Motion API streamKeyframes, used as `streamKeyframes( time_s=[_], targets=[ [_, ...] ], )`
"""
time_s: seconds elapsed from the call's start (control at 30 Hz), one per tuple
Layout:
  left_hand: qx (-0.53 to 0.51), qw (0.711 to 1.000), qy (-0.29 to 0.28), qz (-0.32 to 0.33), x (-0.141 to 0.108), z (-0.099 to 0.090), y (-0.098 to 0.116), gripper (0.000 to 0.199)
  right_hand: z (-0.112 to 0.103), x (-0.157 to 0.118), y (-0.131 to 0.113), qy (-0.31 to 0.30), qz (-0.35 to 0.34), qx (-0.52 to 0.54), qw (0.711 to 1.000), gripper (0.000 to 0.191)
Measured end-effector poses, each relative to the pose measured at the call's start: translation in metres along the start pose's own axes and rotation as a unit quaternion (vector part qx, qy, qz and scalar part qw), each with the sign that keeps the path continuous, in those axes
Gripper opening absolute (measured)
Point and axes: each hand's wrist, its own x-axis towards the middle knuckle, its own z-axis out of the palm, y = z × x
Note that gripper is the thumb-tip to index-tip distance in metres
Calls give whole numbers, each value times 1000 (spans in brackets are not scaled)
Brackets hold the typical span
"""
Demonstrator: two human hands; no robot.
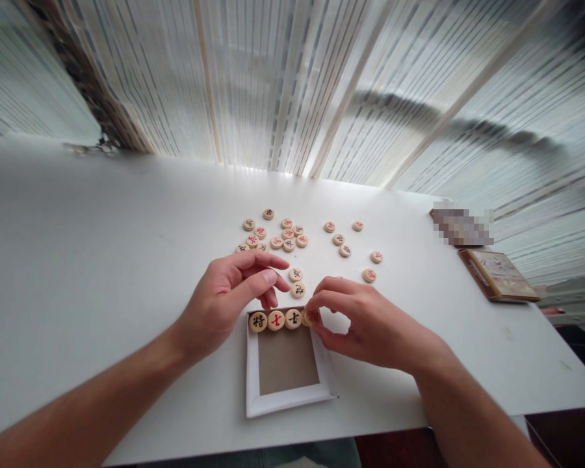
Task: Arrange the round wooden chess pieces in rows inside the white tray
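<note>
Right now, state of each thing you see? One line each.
Box: open, partly filled
Row of pieces: flat, along the box's far side
Loose pieces: scattered, visible characters up
Left hand: fingers parted, nothing visibly held
Right hand: fingers on the row's right-end piece
Curtain: drawn across

L hand (229,292) raised, palm twd R hand (355,318), fingers loosely spread; R fingertips pinched together; both forearms angled inward, wrists apart.

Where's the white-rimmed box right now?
Head view, lower centre: the white-rimmed box lies on the table near its front edge, between the person's left hand and right hand, just nearer than two loose discs.
</note>
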Motion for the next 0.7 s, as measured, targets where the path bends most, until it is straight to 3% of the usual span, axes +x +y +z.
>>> streamKeyframes(
  time_s=[0.7],
  targets=[
    [9,1000,4,10,3,-8,0,20,3,1,-2,3,14,-17,1000,17]
  ],
)
